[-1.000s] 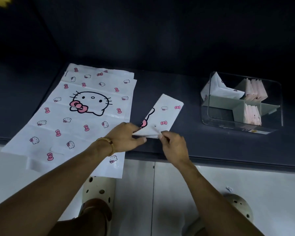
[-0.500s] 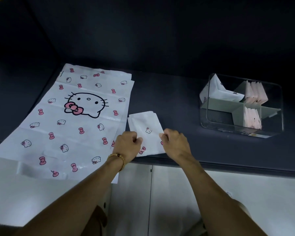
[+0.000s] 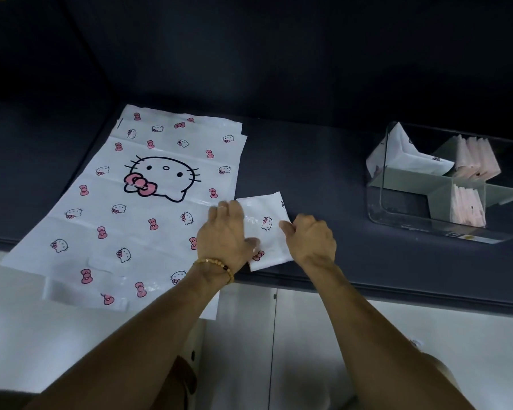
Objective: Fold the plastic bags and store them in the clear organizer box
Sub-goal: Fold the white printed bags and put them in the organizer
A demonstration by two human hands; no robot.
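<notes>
Found the folded bag lying flat on the dark desk near its front edge, just right of the stack of unfolded bags and well apart from the clear organizer box at the far right. Judged it very light, thin and limp, a slick film with no stiffness of its own, likely to spring open or slide on the smooth desk once let go. Judged the creased edges the best places to take hold, pinching all the layers together along one side so that the packet stayed shut on the way to the box; a hold on the top layer alone would probably have let it unfold. Saw the left grip laid open on the bag's left edge, fingers fairly straight and pressing down, thumb resting on the white film, a beaded bracelet at the wrist. Saw the right grip at the bag's right edge with fingers curled under and the thumb tip touching the film; could not tell whether it pinched the edge or only pressed it. Noted the bag's look: a small, roughly square white packet, slightly glossy, printed with a little cat face and a pink bow, its top right corner a touch lifted. Noted matching prints on the big flat bags, the topmost with a large cat face. Noted a folded white bag and folded pink bags already standing in the box's compartments.
</notes>
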